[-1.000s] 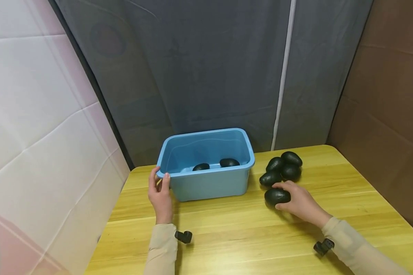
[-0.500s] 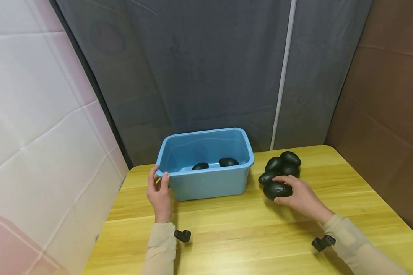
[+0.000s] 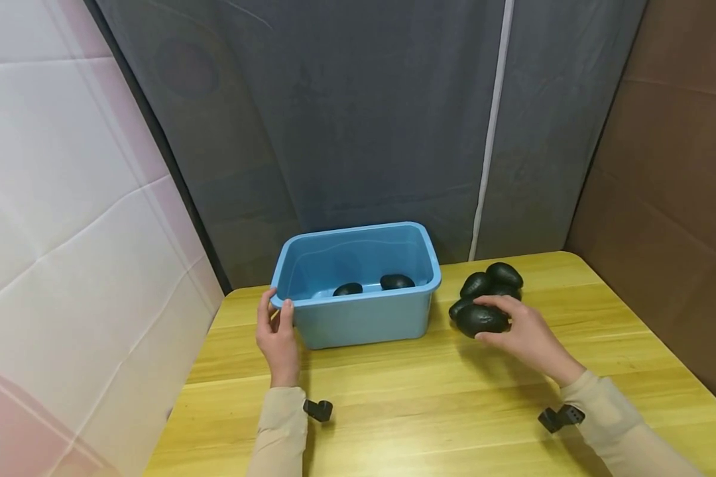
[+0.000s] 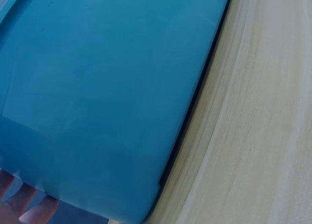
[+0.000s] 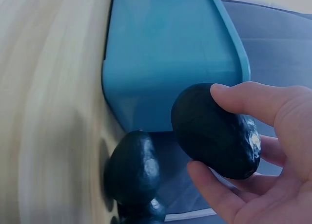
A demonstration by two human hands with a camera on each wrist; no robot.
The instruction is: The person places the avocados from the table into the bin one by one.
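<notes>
A dark avocado (image 3: pixel 480 319) sits in the curled fingers of the right hand (image 3: pixel 522 334), lifted just off the worktop (image 3: pixel 429 397), right of the blue tub (image 3: pixel 358 311). Three more avocados (image 3: pixel 492 279) lie clustered just behind it. The left hand (image 3: pixel 278 334) grips the tub's near left corner. Two avocados (image 3: pixel 372 285) lie inside the tub.

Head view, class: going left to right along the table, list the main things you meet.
Left hand on the bin's corner → blue bin → avocado gripped by the right hand, with the avocado pile behind it.
</notes>
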